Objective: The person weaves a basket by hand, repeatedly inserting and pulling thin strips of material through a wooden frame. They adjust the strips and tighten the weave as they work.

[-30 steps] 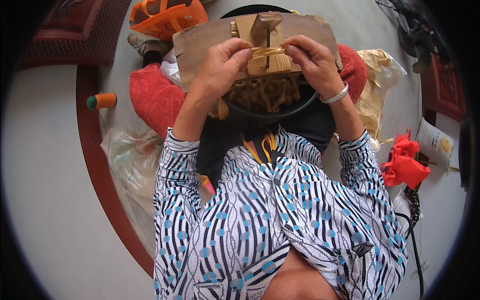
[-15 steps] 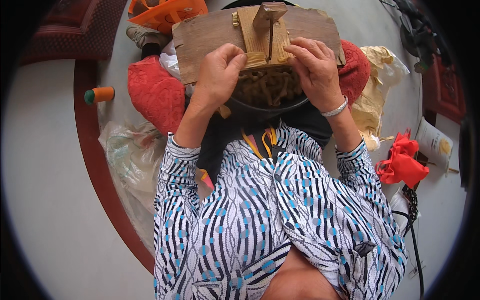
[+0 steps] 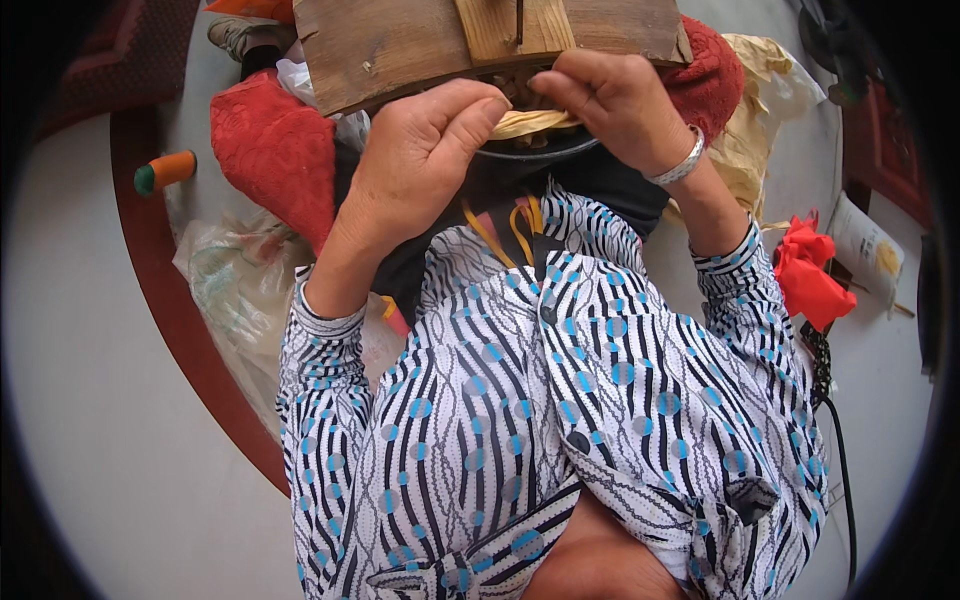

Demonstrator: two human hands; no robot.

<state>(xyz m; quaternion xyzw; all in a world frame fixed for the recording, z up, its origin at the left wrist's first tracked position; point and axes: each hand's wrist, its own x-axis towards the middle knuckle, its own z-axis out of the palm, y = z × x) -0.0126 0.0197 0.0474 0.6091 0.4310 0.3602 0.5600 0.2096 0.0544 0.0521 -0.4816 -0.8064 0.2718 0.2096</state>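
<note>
A pale yellow, flexible strip (image 3: 535,123) stretches between my two hands, just nearer to me than a wooden board. My left hand (image 3: 425,150) is closed, thumb against the forefinger, at the strip's left end. At its right end my right hand (image 3: 625,105), wearing a silver bracelet, pinches with thumb and fingertips. The brown board (image 3: 390,50) lies across my lap, with a lighter wooden block (image 3: 490,30) on it. An upright dark metal rod (image 3: 519,22) stands at the block. Beneath the strip shows the rim of a dark basin (image 3: 555,153); its contents are mostly hidden.
Red cloth covers (image 3: 275,150) my knees. On the left are an orange spool with a green end (image 3: 165,173) and a clear plastic bag (image 3: 235,275). On the right are tan wrapping (image 3: 760,110), a red bag (image 3: 808,270), a white cup-like container (image 3: 865,245) and a black cable (image 3: 845,480).
Both hands have come off the wooden block toward me, bringing the strip above the basin. The view has shifted, so the board sits higher and its upper part is cut off.
</note>
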